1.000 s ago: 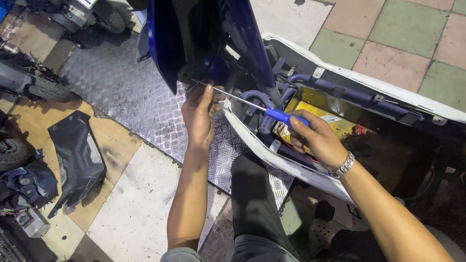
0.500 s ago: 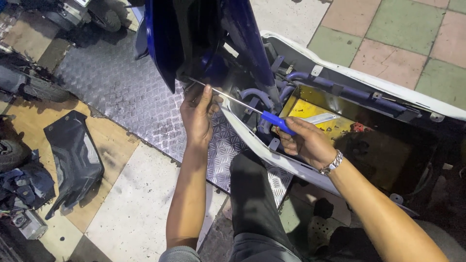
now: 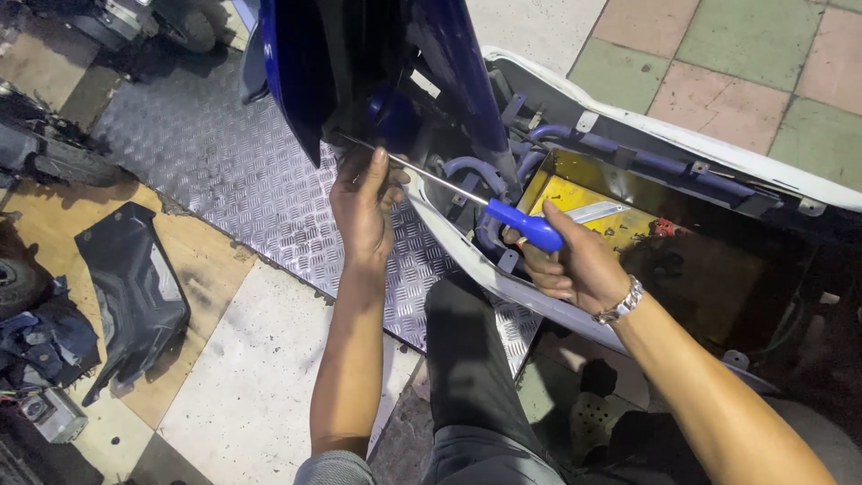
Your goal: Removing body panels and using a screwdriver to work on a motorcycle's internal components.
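Lowered slightly, right hand (image 3: 575, 265) grips screwdriver (image 3: 525, 224); left hand (image 3: 364, 211) pinches its shaft at panel edge (image 3: 296, 99).

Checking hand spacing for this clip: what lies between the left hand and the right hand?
In the head view, the screwdriver's thin metal shaft spans the gap from the left hand to the blue handle in the right hand, over the scooter's white edge.

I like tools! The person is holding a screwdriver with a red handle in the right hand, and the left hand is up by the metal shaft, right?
Almost. The screwdriver handle is blue, not red, as the head view shows. The right hand grips it, and the left hand is up by the metal shaft.
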